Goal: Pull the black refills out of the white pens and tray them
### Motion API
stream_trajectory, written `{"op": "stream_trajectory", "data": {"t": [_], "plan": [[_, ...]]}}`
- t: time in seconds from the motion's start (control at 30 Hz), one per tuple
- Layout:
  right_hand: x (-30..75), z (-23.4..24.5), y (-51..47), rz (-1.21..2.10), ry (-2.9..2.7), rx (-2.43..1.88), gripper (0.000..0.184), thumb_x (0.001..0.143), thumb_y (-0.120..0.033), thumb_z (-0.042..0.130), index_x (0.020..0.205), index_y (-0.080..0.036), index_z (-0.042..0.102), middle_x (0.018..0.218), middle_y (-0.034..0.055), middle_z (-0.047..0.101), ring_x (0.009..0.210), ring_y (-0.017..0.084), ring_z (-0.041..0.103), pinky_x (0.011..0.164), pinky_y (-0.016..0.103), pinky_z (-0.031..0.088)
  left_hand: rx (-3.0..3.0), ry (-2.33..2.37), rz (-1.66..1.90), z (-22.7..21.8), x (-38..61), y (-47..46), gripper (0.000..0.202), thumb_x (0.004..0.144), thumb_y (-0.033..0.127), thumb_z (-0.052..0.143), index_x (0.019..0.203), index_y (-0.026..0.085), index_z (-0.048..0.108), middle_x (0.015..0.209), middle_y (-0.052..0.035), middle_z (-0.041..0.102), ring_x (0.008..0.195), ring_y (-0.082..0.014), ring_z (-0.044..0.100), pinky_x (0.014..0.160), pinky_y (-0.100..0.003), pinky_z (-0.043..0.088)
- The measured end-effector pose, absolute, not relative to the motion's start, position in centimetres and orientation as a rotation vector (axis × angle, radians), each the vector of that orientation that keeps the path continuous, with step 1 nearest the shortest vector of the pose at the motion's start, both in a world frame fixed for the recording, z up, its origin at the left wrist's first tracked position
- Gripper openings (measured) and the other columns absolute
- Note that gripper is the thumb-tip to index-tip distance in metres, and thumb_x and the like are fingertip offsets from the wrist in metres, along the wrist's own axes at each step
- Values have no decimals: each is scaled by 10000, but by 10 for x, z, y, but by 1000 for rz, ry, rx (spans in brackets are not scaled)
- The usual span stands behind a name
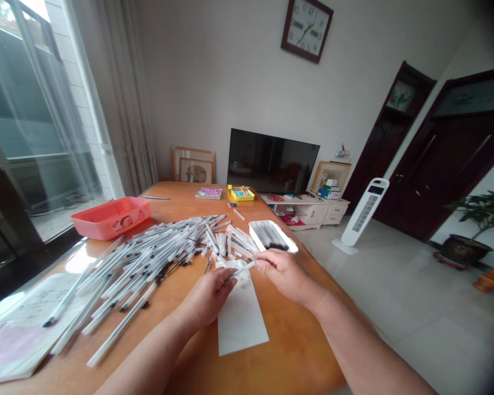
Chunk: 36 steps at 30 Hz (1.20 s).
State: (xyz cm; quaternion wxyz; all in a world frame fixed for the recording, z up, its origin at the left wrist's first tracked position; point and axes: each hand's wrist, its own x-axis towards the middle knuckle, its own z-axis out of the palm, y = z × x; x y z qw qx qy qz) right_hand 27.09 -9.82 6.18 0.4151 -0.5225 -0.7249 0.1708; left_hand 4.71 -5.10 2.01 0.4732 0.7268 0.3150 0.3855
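Note:
A clear, whitish pen barrel (245,268) is held between my two hands above the white sheet of paper (241,323). My left hand (213,292) pinches its left end between thumb and fingers. At its other end, the fingers of my right hand (286,275) are closed on the tip; whether they hold a separate small part is too small to tell. Left of my hands lies a large pile of clear pens (148,258), many with black ends. Short clear caps (220,241) are heaped just beyond the paper. Behind my right hand stands a white box (291,244) of thin black-tipped refills (269,233).
A red plastic basket (111,218) sits at the table's left edge. An open notebook (20,334) lies near left, partly under pens. Farther back are a yellow box (242,195), a colourful booklet (208,193) and a lone pen (156,197). The table's right edge runs beside my right arm.

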Motion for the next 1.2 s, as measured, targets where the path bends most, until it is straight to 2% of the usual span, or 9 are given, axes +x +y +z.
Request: {"op": "stream_trajectory", "data": {"t": [0.07,0.13,0.2,0.27,0.43,0.63,0.77,1.03,1.2], "plan": [[271,57,-100,496,-1790,-1349,212,913,-352,585,960,-246,764,927,31,738,859,211,656,769,317,495,1890,820,973,19,47,-50,154,832,326,699,945,261,782,868,-78,667,835,-258,578,785,-310,424],[276,53,-101,555,-1728,-1375,216,901,-379,599,900,-222,747,821,18,711,752,187,619,672,291,465,2005,904,1080,17,46,-47,316,825,345,707,1133,288,746,1056,-101,673,995,-300,587,915,-374,425],[288,52,-98,544,-1637,-1393,251,897,-420,601,882,-202,725,773,13,687,700,172,585,635,278,440,2069,1013,1236,16,43,-43,480,813,372,718,1284,298,663,1259,-116,615,1173,-336,534,1028,-442,384],[305,50,-90,429,-1507,-1412,290,888,-458,601,875,-189,710,767,19,685,708,175,583,655,279,439,2081,1128,1323,14,40,-39,516,835,399,690,1331,279,616,1317,-130,579,1246,-350,495,1061,-479,370],[348,42,-58,48,-1180,-1675,333,884,-491,565,952,-204,720,864,59,742,777,218,634,702,294,442,2134,1301,1278,8,36,-31,394,905,438,587,1233,227,641,1220,-132,617,1170,-334,548,1015,-475,416],[357,31,-30,-211,-1235,-2020,243,904,-396,545,922,-263,747,973,48,728,857,209,625,672,278,378,2226,1306,1203,-1,37,-28,335,906,436,582,1163,245,677,1183,-113,642,1152,-329,561,1006,-468,418],[354,29,-21,-337,-1305,-2099,238,913,-371,549,972,-267,754,980,63,714,946,226,606,722,291,373,2249,1320,1172,-2,36,-26,317,906,440,578,1125,241,694,1170,-112,648,1138,-329,562,997,-471,421],[361,28,-22,-268,-1393,-2306,183,851,-338,588,862,-254,750,975,71,734,1013,269,605,868,382,372,2282,1330,1104,0,36,-28,324,927,469,545,1099,249,709,1182,-113,644,1155,-330,561,1001,-468,426],[364,24,-18,-246,-1340,-2311,227,878,-386,562,884,-253,745,971,75,738,1010,271,611,885,404,373,2313,1336,1090,-2,36,-26,320,930,472,542,1076,248,717,1163,-109,652,1133,-323,573,997,-472,437]]}}
